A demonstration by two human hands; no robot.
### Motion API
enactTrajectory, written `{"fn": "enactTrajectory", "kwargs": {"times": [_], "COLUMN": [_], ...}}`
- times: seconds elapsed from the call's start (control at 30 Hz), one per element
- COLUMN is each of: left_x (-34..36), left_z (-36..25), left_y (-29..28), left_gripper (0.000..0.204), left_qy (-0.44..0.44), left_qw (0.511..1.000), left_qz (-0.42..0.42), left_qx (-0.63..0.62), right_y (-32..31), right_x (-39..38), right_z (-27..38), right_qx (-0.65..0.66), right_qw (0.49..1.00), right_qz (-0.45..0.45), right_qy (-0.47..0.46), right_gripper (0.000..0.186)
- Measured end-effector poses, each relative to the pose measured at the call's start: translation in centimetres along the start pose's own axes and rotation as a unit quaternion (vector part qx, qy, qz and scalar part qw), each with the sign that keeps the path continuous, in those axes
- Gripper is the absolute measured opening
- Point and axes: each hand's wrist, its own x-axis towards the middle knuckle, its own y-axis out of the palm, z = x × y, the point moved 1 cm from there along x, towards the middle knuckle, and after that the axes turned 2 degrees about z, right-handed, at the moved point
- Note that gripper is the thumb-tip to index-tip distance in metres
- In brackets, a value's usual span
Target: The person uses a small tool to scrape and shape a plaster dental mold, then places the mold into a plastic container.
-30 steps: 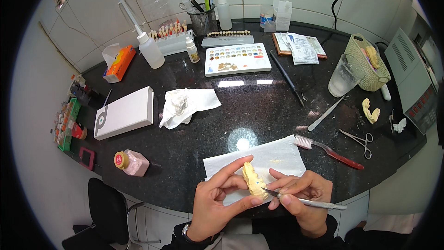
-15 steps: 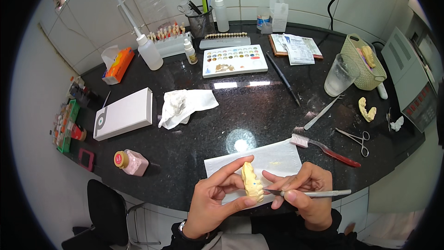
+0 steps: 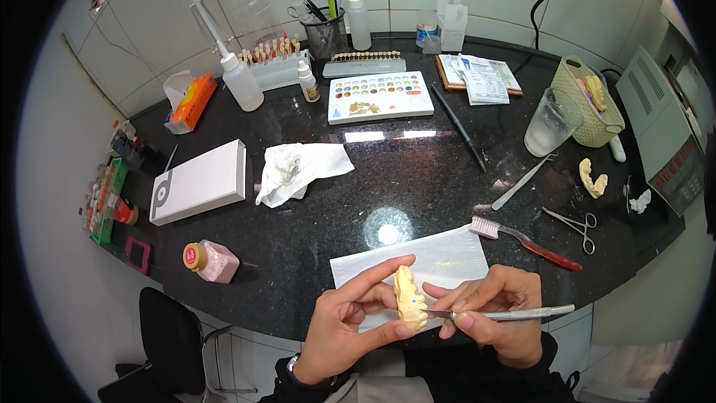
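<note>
Between the thumb and forefinger of my left hand stands a pale yellow dental cast, a row of teeth along its right side and a small blue mark on it. My right hand grips a silver-handled scalpel, its dark blade pointing left. The blade tip meets or nearly meets the teeth in the lower half of the cast; I cannot tell whether it touches. Under both hands lies a white paper towel, partly covered by them.
Right of the towel lie a red-handled toothbrush, hemostat, tweezers and another cast piece. A clear cup stands beyond. To the left are a jar of pink powder, a white box and crumpled tissue.
The cast and both hands have shifted very slightly right in the picture. The cast is turned a little, and the scalpel's handle end sits slightly farther right. Both grips stay the same.
</note>
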Motion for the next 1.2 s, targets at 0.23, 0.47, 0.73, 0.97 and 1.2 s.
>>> {"fn": "enactTrajectory", "kwargs": {"times": [0.23,0.47,0.73,0.97,1.2], "left_x": [0.0,-0.1,-0.2,-0.1,-0.4], "left_z": [-0.1,-0.1,-0.3,-0.7,-4.7], "left_y": [0.1,0.1,0.2,1.0,1.7], "left_gripper": [0.070,0.070,0.069,0.066,0.044], "left_qy": [-0.011,-0.015,-0.027,0.083,0.194], "left_qw": [1.000,1.000,0.999,0.970,0.599], "left_qz": [0.000,0.004,0.001,-0.085,-0.039], "left_qx": [-0.022,-0.026,-0.037,0.212,0.775], "right_y": [-0.3,-0.4,-0.5,-1.0,-1.3], "right_x": [0.3,0.7,0.7,0.4,-0.3], "right_z": [0.2,0.7,1.0,0.4,-0.6], "right_qx": [0.018,0.016,0.017,-0.033,-0.104], "right_qw": [0.999,0.998,0.996,0.997,0.987], "right_qz": [0.023,0.043,0.054,-0.040,-0.093], "right_qy": [0.013,0.045,0.070,-0.051,-0.081], "right_gripper": [0.005,0.005,0.005,0.012,0.010]}}
